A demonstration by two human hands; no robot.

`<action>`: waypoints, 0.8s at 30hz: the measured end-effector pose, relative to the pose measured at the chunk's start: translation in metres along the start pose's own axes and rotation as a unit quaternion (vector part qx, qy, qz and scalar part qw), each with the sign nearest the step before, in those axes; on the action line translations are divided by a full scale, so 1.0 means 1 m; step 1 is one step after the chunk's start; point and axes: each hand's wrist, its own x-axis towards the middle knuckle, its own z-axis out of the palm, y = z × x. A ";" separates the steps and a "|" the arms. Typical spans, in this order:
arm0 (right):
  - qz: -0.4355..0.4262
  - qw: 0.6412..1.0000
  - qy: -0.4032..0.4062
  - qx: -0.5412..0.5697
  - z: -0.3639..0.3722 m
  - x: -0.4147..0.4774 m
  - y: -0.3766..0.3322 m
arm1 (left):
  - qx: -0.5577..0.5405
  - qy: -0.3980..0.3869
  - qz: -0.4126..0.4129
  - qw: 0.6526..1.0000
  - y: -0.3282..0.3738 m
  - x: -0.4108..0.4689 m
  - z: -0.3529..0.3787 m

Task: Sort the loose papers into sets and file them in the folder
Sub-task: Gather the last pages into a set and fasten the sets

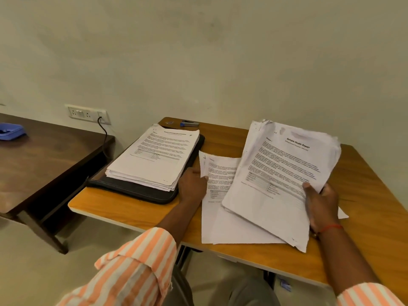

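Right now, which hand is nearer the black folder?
Left. The left hand is beside the black folder, pinching a loose sheet; the right hand grips the health report stack, farther right.

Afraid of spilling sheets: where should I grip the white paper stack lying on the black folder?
Probably take the white paper stack at its near right corner, coming from the right beside the left hand, thumb on top, fingers beneath. It lies flat on the black folder with ragged near edges, so pinching the full thickness should hold sheets together.
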 end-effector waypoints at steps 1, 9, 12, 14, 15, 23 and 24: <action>-0.003 1.000 -0.007 -0.005 0.000 0.000 0.001 | -0.016 -0.004 0.000 1.000 0.000 0.000 0.001; -0.057 0.985 -0.111 -0.119 0.005 -0.001 0.006 | -0.164 -0.028 -0.018 0.986 0.005 -0.002 -0.006; -0.077 0.980 -0.095 -0.159 0.008 -0.001 0.006 | -0.215 -0.029 -0.017 0.976 0.003 -0.005 -0.011; -0.072 0.980 -0.085 -0.166 0.009 -0.001 0.007 | -0.229 -0.026 -0.009 0.973 0.001 -0.007 -0.014; -0.069 0.980 -0.086 -0.166 0.009 -0.001 0.008 | -0.238 -0.020 -0.006 0.971 0.000 -0.008 -0.015; -0.069 0.988 -0.077 -0.111 0.006 -0.003 0.004 | -0.098 0.111 0.184 0.972 0.026 -0.010 -0.031; -0.068 0.989 -0.075 -0.108 0.006 -0.002 0.005 | -0.083 0.136 0.202 0.966 0.036 -0.006 -0.038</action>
